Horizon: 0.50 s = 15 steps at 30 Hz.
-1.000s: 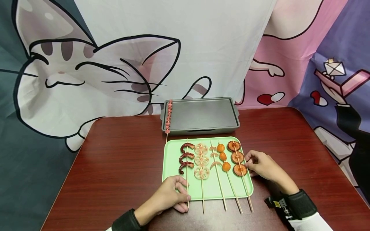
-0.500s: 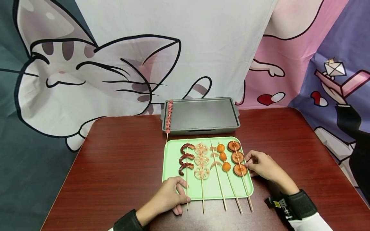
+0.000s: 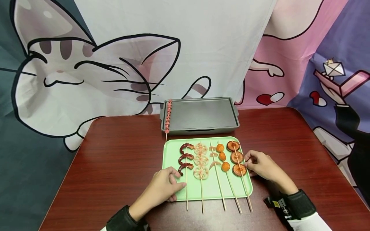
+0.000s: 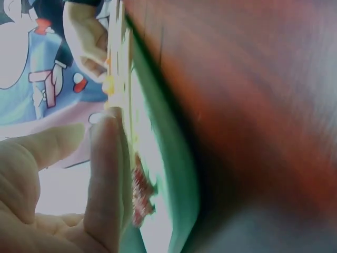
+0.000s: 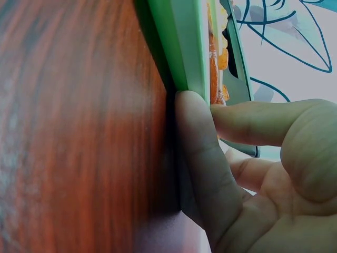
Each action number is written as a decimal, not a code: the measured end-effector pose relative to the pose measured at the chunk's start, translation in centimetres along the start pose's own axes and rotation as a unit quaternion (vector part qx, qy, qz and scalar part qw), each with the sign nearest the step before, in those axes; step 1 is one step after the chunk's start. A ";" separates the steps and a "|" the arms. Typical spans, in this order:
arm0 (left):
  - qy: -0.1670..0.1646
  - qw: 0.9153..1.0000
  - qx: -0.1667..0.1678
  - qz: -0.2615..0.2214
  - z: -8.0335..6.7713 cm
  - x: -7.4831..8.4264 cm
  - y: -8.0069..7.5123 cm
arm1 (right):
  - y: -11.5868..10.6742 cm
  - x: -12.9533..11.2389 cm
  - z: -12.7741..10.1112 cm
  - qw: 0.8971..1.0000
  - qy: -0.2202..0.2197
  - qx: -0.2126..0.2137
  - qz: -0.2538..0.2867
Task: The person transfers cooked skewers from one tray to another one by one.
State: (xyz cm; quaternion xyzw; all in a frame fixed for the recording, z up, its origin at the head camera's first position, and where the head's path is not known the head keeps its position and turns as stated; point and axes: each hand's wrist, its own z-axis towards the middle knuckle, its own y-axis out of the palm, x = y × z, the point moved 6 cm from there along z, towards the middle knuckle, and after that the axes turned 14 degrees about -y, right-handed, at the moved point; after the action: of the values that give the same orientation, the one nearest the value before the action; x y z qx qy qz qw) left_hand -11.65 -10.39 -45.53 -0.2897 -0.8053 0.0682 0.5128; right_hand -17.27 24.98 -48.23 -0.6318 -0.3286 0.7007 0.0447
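Observation:
A light green tray (image 3: 172, 155) carries skewers side by side: dark red curled tentacles (image 3: 186, 156), lotus root slices (image 3: 200, 173), pale crescents (image 3: 214, 155), orange balls (image 3: 225, 166) and mushroom caps (image 3: 239, 170). My left hand (image 3: 162, 186) hovers over the tray's front left corner, just left of the tentacle skewer's stick. Its thumb and forefinger stand apart, with nothing between them in the left wrist view. At the tray's right edge, my right hand (image 3: 263, 165) pinches the rim; in the right wrist view, the thumb and a finger (image 5: 197, 126) press against the green side.
Behind the tray stands a grey rectangular grill pan (image 3: 202, 115). A skewer of pink pieces (image 3: 168, 117) lies along its left side, its stick reaching toward the tray. Brown table (image 3: 121, 154) surrounds both. A printed cloth (image 3: 219, 64) hangs behind the table.
My left hand has let go of the tentacle skewer's stick and moved up and left. The right hand has stayed at the tray's edge.

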 end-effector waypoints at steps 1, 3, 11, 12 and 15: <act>0.004 1.000 0.015 0.009 0.0 0.2 -0.3 | 0.0 0.0 0.0 1.000 -0.001 0.000 -0.002; 0.008 0.998 0.048 0.027 0.1 0.5 -1.0 | 0.0 0.0 0.0 1.000 -0.001 0.001 -0.004; 0.018 0.967 0.209 0.145 -0.5 1.8 -3.7 | 0.0 0.0 0.1 1.000 -0.001 0.005 -0.009; 0.022 0.961 0.227 0.159 -0.6 2.0 -4.0 | 0.0 0.0 0.1 1.000 -0.001 0.005 -0.010; 0.036 0.947 0.264 0.180 -0.8 2.3 -4.8 | -0.1 0.0 0.0 1.000 0.000 0.004 -0.008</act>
State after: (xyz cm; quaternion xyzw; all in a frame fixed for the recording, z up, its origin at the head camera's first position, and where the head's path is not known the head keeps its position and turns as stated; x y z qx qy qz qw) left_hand -13.61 -13.28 -41.37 -0.2863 -0.6742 0.3585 0.5787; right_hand -17.32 25.01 -48.17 -0.6290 -0.3304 0.7017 0.0528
